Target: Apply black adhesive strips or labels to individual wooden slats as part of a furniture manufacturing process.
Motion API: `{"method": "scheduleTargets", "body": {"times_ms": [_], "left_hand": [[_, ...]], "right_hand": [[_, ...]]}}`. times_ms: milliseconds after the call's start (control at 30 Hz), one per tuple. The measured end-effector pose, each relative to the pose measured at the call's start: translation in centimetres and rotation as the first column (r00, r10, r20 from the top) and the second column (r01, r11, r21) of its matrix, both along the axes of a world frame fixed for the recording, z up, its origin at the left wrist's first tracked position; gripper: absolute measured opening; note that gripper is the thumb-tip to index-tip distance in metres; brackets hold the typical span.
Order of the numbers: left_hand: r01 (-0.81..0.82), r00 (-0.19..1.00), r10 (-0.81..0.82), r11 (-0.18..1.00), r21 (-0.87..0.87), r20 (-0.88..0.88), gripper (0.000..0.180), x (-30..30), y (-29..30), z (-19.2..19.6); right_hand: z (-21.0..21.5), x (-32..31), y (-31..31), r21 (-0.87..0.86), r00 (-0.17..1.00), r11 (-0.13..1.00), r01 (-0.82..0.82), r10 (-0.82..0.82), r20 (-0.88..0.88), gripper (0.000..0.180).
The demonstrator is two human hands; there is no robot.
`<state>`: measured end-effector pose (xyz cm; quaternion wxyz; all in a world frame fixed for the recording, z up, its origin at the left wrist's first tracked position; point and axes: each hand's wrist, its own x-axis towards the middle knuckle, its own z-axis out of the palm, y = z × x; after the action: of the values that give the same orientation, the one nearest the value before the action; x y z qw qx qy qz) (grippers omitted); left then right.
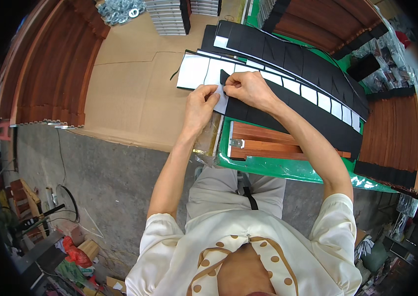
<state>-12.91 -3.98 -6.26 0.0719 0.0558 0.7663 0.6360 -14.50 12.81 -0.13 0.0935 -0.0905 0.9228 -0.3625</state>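
My left hand [200, 104] pinches the white backing end of a long black foam strip [312, 116] that lies across the green table [268, 167]. My right hand [248, 88] grips the black layer of the same strip end, right beside the left fingers. The white paper [222, 101] is parted a little from the black layer between the two hands. A red-brown wooden-look bar [273, 143] lies on the table just below my right forearm.
More black strips with white backing [288, 84] lie fanned behind my hands. Stacks of red-brown bars stand at the left [51, 74], back [327, 24] and right [394, 138]. Cardboard [130, 93] covers the surface on the left; metal washers [120, 10] and silver parts [169, 17] sit at the back.
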Motion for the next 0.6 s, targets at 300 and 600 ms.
{"method": "scheduleTargets", "body": {"times_ms": [300, 600], "left_hand": [[-0.084, 0.97, -0.018, 0.913, -0.4, -0.244, 0.023, -0.1, -0.3, -0.5], [-0.007, 0.95, 0.013, 1.0, 0.018, -0.311, 0.021, 5.2, 0.4, 9.2]], "right_hand": [[-0.8, 0.2, 2.8, -0.513, 0.832, 0.71, 0.482, -0.187, 0.522, 0.021], [6.8, 9.1, 5.2, -0.288, 0.839, 0.952, -0.103, -0.072, -0.539, 0.015]]}}
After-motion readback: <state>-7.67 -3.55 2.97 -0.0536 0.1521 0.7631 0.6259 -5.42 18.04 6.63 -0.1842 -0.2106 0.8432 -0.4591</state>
